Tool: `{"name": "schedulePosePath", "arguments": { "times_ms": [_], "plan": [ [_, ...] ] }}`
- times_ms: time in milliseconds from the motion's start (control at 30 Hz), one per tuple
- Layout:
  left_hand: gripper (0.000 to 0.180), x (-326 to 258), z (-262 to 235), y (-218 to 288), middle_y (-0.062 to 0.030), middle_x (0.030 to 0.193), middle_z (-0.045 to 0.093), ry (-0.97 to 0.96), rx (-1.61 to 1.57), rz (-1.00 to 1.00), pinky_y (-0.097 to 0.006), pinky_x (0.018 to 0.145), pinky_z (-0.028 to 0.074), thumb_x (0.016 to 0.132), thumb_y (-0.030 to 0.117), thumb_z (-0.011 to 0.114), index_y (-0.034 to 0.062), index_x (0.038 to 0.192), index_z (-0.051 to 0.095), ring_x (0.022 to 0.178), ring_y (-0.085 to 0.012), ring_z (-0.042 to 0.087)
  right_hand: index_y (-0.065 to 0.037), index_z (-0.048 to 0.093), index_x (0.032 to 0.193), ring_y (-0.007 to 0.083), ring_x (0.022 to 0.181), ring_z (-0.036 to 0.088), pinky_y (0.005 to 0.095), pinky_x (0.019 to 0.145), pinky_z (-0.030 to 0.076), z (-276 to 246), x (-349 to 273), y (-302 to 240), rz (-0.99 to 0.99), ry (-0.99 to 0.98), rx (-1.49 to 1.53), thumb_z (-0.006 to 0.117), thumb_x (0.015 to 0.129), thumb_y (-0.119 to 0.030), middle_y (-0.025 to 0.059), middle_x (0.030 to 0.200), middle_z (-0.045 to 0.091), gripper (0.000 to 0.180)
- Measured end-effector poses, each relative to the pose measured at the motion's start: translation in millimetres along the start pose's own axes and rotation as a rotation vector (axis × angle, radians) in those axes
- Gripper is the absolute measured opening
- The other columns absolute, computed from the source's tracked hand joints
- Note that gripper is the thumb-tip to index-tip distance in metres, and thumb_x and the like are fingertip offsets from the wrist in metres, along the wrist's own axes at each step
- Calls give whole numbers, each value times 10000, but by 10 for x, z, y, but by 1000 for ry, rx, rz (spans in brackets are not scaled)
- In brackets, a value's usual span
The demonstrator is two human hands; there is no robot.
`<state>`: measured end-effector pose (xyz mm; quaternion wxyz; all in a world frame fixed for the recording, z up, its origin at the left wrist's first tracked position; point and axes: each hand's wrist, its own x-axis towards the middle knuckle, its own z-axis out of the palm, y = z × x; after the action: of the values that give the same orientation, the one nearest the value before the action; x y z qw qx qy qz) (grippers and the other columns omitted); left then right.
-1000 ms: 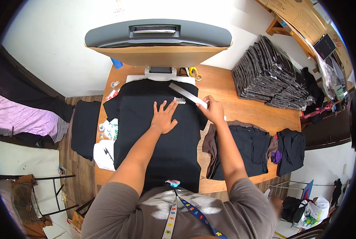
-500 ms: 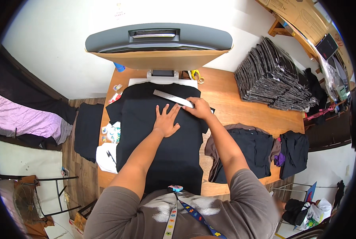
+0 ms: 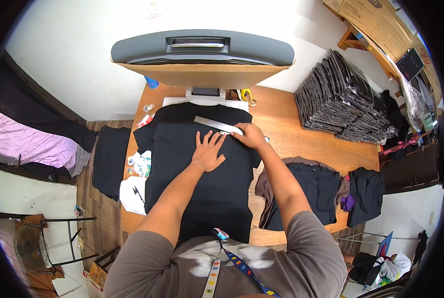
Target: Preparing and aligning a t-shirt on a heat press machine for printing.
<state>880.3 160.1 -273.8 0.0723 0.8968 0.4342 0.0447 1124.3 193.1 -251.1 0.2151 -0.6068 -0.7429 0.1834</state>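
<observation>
One black shirt point(image 3: 202, 169) lies spread flat in the centre of the frame, on a wooden table point(image 3: 291, 124). One metal ruler point(image 3: 218, 125) lies across its upper part, tilted, just above the two hands. The left hand point(image 3: 208, 153) is open, fingers spread, palm pressed flat on the shirt; it holds nothing. The right hand point(image 3: 250, 136) is curled over the right end of the ruler and presses it on the shirt.

Above the shirt, one heat press point(image 3: 202, 54) stands open, its grey lid raised. In the upper right, one big stack of folded dark shirts point(image 3: 341, 102) takes the table corner. At the right of centre, a loose heap of dark clothes point(image 3: 316, 188) lies at the table edge. In the far upper right, one brown box point(image 3: 375, 22) with dark print rests on a shelf. At the left edge of the table are small stickers point(image 3: 141, 164) and white paper point(image 3: 131, 191).
</observation>
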Motion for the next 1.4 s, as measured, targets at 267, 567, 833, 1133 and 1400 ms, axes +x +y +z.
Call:
{"name": "schedulePosePath", "arguments": {
  "times_ms": [267,567,833,1133,1400],
  "plan": [
    [825,-44,-2,-4,-69,1562,412,115,-53,22,-672,1229,125,876,440,608,155,1607,351,1484,-348,314,-123,751,1106,345,896,722,450,774,579,55,-55,-10,-92,58,-152,711,904,-477,113,956,745,409],
    [812,-41,-36,9,-46,1602,375,65,-71,-19,-650,1252,101,897,472,605,114,1584,361,1511,-306,282,-122,719,1116,329,875,729,448,730,584,115,-97,-8,-123,87,-192,714,910,-484,100,934,743,417],
    [814,-37,-47,3,-44,1597,382,58,-89,-24,-650,1252,92,886,479,612,112,1575,380,1514,-299,281,-122,691,1119,332,844,730,445,715,579,80,-101,-24,-160,93,-157,733,905,-460,91,938,750,402],
    [617,-60,-32,-24,-79,1345,485,279,-208,-104,-570,1203,215,841,379,718,112,1362,525,1327,-297,404,-149,634,1170,345,857,734,478,729,577,-66,-61,-93,-47,-11,-163,802,826,-472,113,855,737,500],
    [605,-38,-86,8,-76,1344,483,213,-133,-118,-557,1176,224,897,418,675,182,1432,522,1312,-305,390,-129,718,1159,325,811,717,459,738,564,-13,75,-6,14,-38,-156,798,761,-430,108,789,721,505]
  ]
}}
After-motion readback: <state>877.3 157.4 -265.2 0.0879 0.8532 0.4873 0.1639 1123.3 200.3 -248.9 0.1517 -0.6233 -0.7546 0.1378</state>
